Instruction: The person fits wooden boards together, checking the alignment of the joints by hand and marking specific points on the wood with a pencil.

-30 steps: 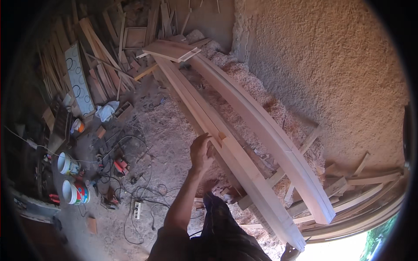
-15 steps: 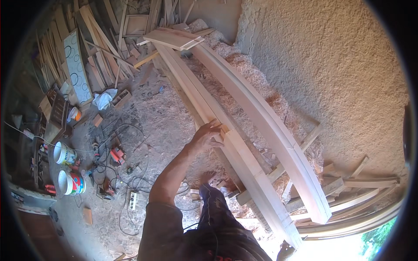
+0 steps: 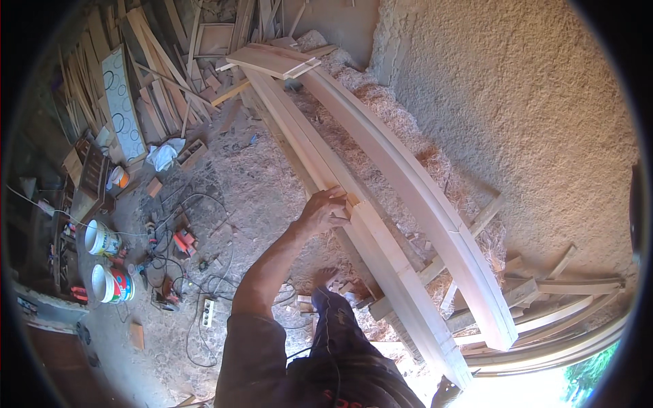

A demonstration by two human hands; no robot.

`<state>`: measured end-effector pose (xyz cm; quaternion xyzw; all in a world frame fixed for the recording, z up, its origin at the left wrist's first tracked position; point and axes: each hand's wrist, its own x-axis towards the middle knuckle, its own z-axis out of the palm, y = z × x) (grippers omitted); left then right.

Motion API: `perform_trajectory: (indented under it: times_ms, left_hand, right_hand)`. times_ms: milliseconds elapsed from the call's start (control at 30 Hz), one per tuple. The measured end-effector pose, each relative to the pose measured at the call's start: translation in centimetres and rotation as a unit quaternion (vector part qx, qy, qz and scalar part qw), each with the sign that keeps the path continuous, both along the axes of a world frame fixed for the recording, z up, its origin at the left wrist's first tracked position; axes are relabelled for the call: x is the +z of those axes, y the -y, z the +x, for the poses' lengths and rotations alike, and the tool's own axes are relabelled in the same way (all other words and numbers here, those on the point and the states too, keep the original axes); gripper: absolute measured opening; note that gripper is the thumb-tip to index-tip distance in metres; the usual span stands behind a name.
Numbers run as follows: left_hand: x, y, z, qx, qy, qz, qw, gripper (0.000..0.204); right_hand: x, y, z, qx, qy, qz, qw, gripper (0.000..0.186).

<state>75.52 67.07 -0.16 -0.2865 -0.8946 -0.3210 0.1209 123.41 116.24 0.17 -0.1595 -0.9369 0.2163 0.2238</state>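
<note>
My left hand grips a pale wooden plank near its stepped far end, with the fingers over the top and the thumb lower down the side. This plank slants down to the lower right. Beyond the hand, a long narrow timber runs on toward the back. At the plank's near end is a small dark shape beside my body; whether it is my right hand, I cannot make out. No fingers show there.
A second long beam lies parallel on the right, by a rough wall. Boards rest across the far ends. Buckets, cables, a power strip and red tools lie left. Curved timbers are stacked lower right.
Almost nothing differs. My left hand keeps its place on the plank, and the view has shifted very slightly.
</note>
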Motion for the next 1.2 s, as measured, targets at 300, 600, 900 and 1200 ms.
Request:
perform_trajectory:
  times_ms: [300, 600, 900, 1200]
  left_hand:
    - [-0.9, 0.8, -0.5, 0.004, -0.047, -0.025, 0.999, 0.044]
    - [-2.4, -0.4, -0.8, -0.057, 0.106, 0.163, 0.979, 0.042]
    - [-5.3, 1.3, -2.7, -0.018, 0.321, 0.332, 0.887, 0.041]
    - [-6.8, 3.3, -4.5, -0.001, 0.085, -0.034, 0.996, 0.048]
  right_hand:
    - [-2.2, -0.6, -0.6, 0.046, -0.088, -0.052, 0.994, 0.033]
    - [-0.1, -1.1, -0.6, -0.04, 0.004, 0.005, 0.999, 0.042]
    - [1.7, 0.2, 0.1, -0.065, 0.017, -0.059, 0.996, 0.05]
    - [0.2, 0.1, -0.1, -0.075, -0.035, -0.09, 0.993, 0.049]
